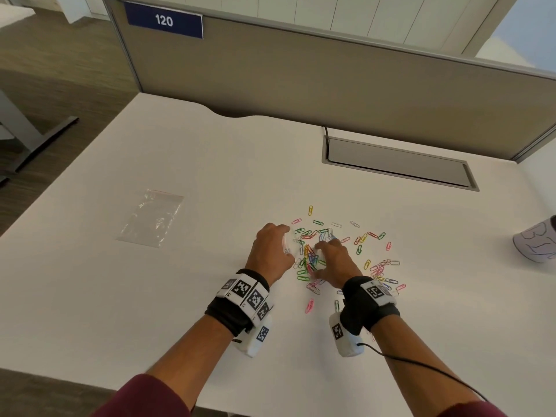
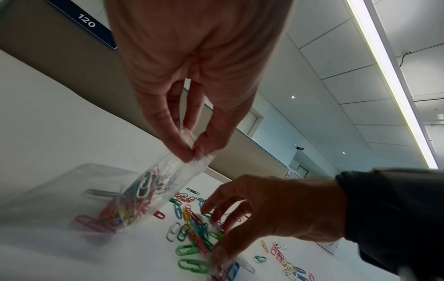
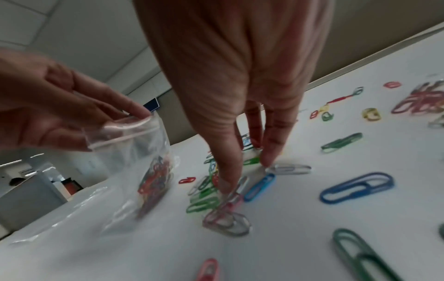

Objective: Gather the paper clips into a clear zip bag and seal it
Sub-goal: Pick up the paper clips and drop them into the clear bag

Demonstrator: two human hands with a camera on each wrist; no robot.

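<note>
The left hand (image 2: 192,106) pinches the zip bag (image 2: 144,192) at its top; some clips are inside. Just beside that grip, the right hand (image 3: 240,95) pinches at paper clips (image 1: 310,257) on the tabletop (image 1: 210,164). Best to pinch a small bunch, and keep the bag's mouth wide and near.

The surface (image 1: 186,164) lies bare between the spare zip bag (image 1: 150,219) at the left and the scattered paper clips (image 1: 376,266), leaving broad passage there. Behind, a partition wall (image 1: 301,79) and a recessed cable tray (image 1: 397,164) bound the reach. A cup (image 1: 537,243) stands at the far right edge.
</note>
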